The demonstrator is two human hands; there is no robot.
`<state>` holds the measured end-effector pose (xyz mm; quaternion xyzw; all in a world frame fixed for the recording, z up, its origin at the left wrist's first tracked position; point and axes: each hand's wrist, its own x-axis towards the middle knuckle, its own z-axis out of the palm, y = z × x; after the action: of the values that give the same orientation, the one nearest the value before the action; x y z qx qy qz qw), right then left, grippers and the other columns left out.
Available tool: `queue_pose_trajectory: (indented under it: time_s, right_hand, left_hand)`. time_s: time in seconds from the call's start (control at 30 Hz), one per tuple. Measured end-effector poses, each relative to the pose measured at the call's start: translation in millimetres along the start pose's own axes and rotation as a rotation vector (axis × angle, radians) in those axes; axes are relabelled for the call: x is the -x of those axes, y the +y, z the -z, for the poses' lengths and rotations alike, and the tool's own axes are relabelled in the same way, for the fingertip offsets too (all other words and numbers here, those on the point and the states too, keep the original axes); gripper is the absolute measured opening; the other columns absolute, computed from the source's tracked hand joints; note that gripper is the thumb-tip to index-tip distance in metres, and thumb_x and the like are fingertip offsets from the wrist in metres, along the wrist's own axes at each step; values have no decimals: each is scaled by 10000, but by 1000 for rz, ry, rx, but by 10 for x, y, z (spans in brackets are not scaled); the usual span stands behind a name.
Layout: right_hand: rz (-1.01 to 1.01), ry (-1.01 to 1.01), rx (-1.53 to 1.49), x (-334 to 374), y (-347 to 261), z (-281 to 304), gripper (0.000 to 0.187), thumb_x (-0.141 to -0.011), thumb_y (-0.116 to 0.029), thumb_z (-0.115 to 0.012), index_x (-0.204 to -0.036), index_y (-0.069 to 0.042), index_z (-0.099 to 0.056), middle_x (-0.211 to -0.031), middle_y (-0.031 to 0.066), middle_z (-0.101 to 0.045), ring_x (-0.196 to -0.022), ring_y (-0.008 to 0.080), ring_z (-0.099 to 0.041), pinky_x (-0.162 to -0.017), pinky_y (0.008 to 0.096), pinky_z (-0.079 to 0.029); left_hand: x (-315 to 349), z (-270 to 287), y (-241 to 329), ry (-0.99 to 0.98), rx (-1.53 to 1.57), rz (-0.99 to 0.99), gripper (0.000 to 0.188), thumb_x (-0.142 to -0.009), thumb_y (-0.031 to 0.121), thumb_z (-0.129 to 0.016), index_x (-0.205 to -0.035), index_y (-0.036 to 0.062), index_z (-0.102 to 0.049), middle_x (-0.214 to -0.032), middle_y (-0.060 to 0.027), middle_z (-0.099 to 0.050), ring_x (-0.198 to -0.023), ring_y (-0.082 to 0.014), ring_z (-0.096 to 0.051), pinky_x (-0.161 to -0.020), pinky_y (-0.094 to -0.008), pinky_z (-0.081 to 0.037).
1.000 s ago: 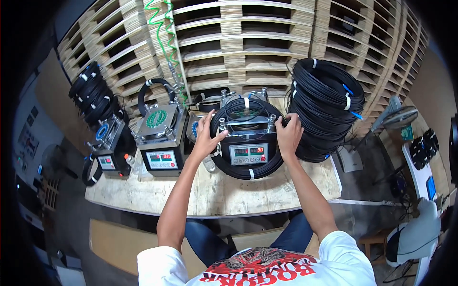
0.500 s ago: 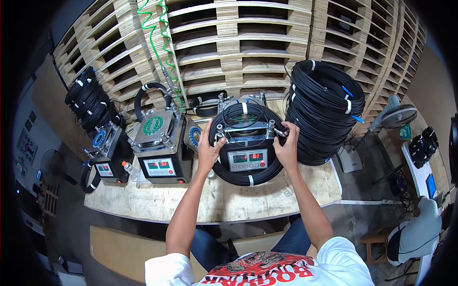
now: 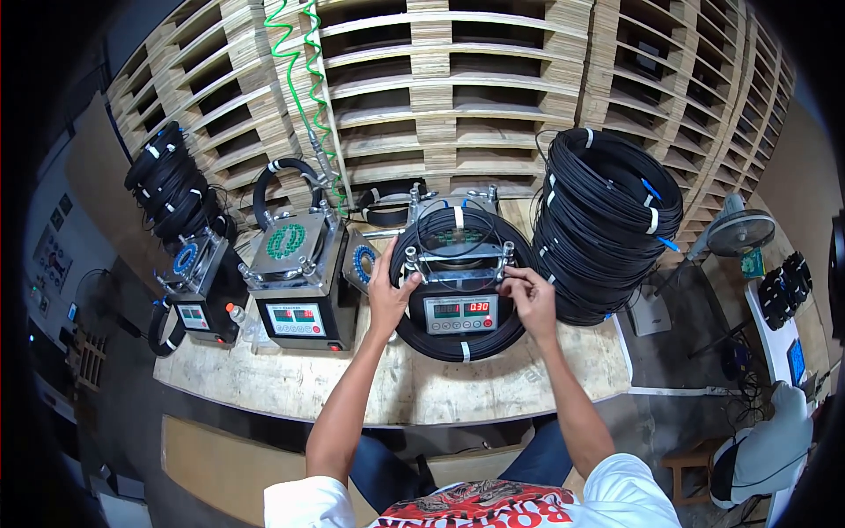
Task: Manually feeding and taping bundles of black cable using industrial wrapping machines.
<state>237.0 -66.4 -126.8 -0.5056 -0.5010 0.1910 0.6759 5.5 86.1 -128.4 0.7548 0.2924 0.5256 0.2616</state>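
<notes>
A coil of black cable (image 3: 466, 349) with white ties hangs around a box-shaped machine (image 3: 431, 308) with a red-lit display. My left hand (image 3: 388, 297) is closed on the coil's left side, its thumb beside the machine's left front post. At the right front post (image 3: 506, 256), my right hand (image 3: 532, 304) pinches with thumb and fingertips. Whatever lies in that pinch is too small to make out. A thin loop of cable lies over the machine's top plate, which the coil partly hides.
Left of my hands stand a larger machine with a green ring (image 3: 286, 241) and a smaller one with a blue ring (image 3: 186, 259). A tall stack of black cable coils (image 3: 585, 255) rises at right. Wooden pallets (image 3: 431, 88) line the back. Green coiled hoses (image 3: 314, 79) hang down.
My right hand has moved from the coil's right side into a pinch at the right front post. The left hand keeps its place. The display reading has changed, and the view has shifted slightly.
</notes>
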Motion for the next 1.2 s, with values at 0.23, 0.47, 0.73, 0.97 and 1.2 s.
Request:
queue_pose_trajectory:
  time_s: [0.23,0.47,0.73,0.97,1.2]
  right_hand:
    - [158,-194,417,-1565,-338,-88,246,-872,-99,-679,-1086,22,-668,-855,110,-703,-758,151,-659,-701,290,-525]
    - [-11,-910,1194,-2539,-16,-582,228,-795,-103,-759,-1010,-31,-733,-986,152,-727,-896,290,-691,-755,399,-546]
    - [-86,-956,1360,-2555,-51,-820,225,-737,-40,-682,-957,-60,-725,-978,169,-717,-884,317,-686,-704,424,-552]
    - [5,-1064,1421,-2627,-20,-943,233,-740,-25,-688,-971,-44,-712,-985,174,-711,-895,340,-680,-690,412,-551]
    - [-196,-988,1111,-2493,-19,-606,166,-813,-82,-731,-918,17,-649,-901,151,-721,-809,305,-683,-695,405,-532]
  left_hand:
    - [9,33,-6,19,-4,-9,791,-838,498,-724,-1443,66,-455,-1248,-203,-581,-1141,-336,-596,-975,-405,-462]
    - [5,-32,-20,-5,38,30,801,-818,457,-749,-1450,70,-447,-1273,-204,-576,-1163,-341,-589,-992,-404,-454]
    - [28,14,-31,6,45,37,789,-819,439,-755,-1449,77,-449,-1247,-199,-582,-1144,-335,-598,-975,-402,-464]
    - [25,25,-29,16,24,10,775,-825,422,-755,-1449,77,-451,-1223,-198,-589,-1129,-337,-603,-968,-400,-467]
    - [5,49,-147,17,57,-13,700,-869,390,-731,-1412,29,-478,-1227,-173,-593,-1149,-288,-591,-1004,-366,-441]
